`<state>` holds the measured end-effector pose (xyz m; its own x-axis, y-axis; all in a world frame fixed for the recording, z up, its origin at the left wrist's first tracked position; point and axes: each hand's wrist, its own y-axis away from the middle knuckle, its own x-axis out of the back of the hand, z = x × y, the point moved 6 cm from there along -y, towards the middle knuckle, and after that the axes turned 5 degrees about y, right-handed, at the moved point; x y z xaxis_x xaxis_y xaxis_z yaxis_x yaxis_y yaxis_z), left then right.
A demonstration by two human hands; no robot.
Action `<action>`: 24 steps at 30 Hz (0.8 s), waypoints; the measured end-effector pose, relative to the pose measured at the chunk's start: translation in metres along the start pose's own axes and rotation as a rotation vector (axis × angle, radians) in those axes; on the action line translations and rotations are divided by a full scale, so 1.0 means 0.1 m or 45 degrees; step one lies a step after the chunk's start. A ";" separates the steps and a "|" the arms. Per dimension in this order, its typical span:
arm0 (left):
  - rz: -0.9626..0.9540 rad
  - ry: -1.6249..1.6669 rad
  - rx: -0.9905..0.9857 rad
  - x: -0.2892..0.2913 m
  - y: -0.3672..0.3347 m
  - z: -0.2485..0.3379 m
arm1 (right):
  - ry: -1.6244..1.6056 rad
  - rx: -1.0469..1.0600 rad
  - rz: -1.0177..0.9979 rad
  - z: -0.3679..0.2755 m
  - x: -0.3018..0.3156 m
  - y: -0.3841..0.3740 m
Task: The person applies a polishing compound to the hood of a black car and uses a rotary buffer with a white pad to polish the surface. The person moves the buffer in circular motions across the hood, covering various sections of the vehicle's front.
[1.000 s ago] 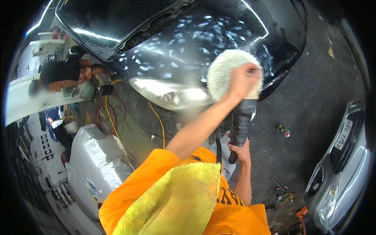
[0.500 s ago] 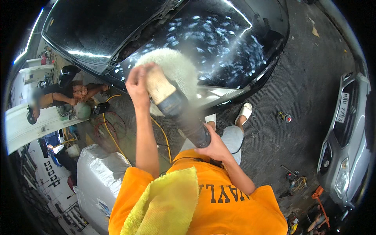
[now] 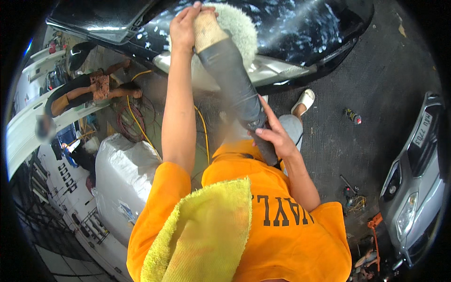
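Observation:
A car polisher [image 3: 230, 70] with a dark wrapped body and a tan-covered front lies across both my hands. Its fluffy white wool pad [image 3: 243, 30] is at the front edge of a black car hood [image 3: 300, 23], over part of the headlight [image 3: 277, 69]. My left hand [image 3: 183, 29] is closed on the tan front end, with some fingers hidden behind it. Around the narrower rear handle is my right hand [image 3: 276, 135], thumb and index finger stretched along the body. White compound smears [image 3: 324, 30] dot the hood.
A yellow cord [image 3: 203, 124] runs over the dark floor at my left, beside a silver-covered object [image 3: 124, 164]. Another person [image 3: 80, 94] bends at far left. A bottle [image 3: 352, 115] lies at right, near a silver car [image 3: 416, 178]. A yellow towel [image 3: 202, 230] hangs on my chest.
The view has shifted, and the hood sits higher in it. The polisher's pad is closer to the headlight. My right hand's thumb and index finger have opened out along the handle.

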<state>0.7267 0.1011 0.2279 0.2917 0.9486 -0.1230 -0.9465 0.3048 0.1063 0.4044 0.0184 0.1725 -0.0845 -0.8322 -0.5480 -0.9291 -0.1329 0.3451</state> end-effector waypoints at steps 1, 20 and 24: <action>0.036 -0.118 0.083 0.03 -0.01 -0.03 | 0.010 -0.006 0.011 0.01 0.02 0.02; -0.116 -0.186 0.051 -0.11 -0.15 0.05 | -0.043 -0.081 0.147 -0.19 -0.17 0.08; -0.138 -0.105 0.111 -0.17 -0.09 0.05 | -0.056 -0.100 0.192 -0.18 -0.22 0.08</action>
<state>0.7313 0.0828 0.2335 0.4053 0.9124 -0.0575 -0.8942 0.4087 0.1827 0.4049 0.0254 0.2011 -0.2381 -0.8216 -0.5179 -0.8737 -0.0517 0.4837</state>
